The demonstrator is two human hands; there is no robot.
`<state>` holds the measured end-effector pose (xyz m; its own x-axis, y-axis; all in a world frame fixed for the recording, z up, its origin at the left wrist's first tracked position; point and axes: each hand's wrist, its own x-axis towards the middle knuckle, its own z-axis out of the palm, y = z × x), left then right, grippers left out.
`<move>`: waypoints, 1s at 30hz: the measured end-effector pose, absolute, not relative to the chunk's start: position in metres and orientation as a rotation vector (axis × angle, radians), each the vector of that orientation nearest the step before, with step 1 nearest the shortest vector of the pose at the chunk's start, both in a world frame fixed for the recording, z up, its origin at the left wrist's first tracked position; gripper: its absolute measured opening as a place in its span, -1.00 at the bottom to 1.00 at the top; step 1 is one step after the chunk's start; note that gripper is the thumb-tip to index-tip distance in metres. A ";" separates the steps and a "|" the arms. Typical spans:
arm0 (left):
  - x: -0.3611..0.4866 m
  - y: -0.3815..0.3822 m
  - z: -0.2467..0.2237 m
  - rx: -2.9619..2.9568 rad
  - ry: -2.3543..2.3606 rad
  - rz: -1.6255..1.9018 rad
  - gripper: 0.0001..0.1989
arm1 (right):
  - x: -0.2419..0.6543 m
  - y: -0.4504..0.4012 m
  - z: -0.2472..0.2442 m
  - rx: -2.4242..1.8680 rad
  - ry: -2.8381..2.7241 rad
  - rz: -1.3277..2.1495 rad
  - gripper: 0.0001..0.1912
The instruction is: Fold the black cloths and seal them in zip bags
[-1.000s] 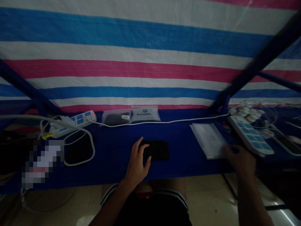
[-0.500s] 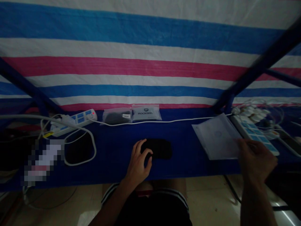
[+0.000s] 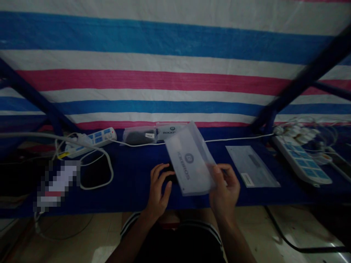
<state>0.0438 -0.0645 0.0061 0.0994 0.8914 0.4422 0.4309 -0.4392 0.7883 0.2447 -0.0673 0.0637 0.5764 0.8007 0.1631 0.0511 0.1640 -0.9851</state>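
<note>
clear plastic pouch (image 3: 189, 157) in right-hand fingers (image 3: 221, 171)

Behind the table (image 3: 131, 190), a tarpaulin (image 3: 175, 80) runs in horizontal blue, white and pink stripes; the table is deep blue; on it, a frosted white pouch (image 3: 189, 159) bears a grey logo; a white power strip (image 3: 301, 159) has blue switches; below the table, black shorts (image 3: 178, 244) show white stripes.

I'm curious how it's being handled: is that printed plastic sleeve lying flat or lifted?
Lifted, tilted: the right hand grips the plastic sleeve by its edge.
</note>
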 end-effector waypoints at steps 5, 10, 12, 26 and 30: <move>0.030 -0.073 -0.004 1.132 1.353 1.417 -0.48 | 0.208 -0.078 0.049 -1.300 -0.928 0.790 -0.64; -0.011 -0.066 0.009 0.947 1.497 1.332 -0.43 | 0.188 -0.094 0.046 -1.262 -1.111 1.032 -0.63; -0.031 -0.057 0.016 1.079 1.545 1.261 -0.45 | 0.183 -0.098 0.043 -1.252 -1.207 1.186 -0.65; -0.005 -0.069 0.009 2.289 1.794 0.946 -0.49 | 0.188 -0.097 0.045 -1.388 -1.840 1.319 -0.67; -0.002 -0.070 -0.010 2.297 1.783 0.805 -0.43 | 0.210 -0.076 0.049 -1.477 -1.771 0.858 -0.70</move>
<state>-0.0021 -0.0703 -0.0095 0.1627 0.9293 0.3315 0.8632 -0.2968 0.4085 0.2099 -0.0757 0.0494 -0.1371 0.9872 0.0814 0.5482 0.1441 -0.8239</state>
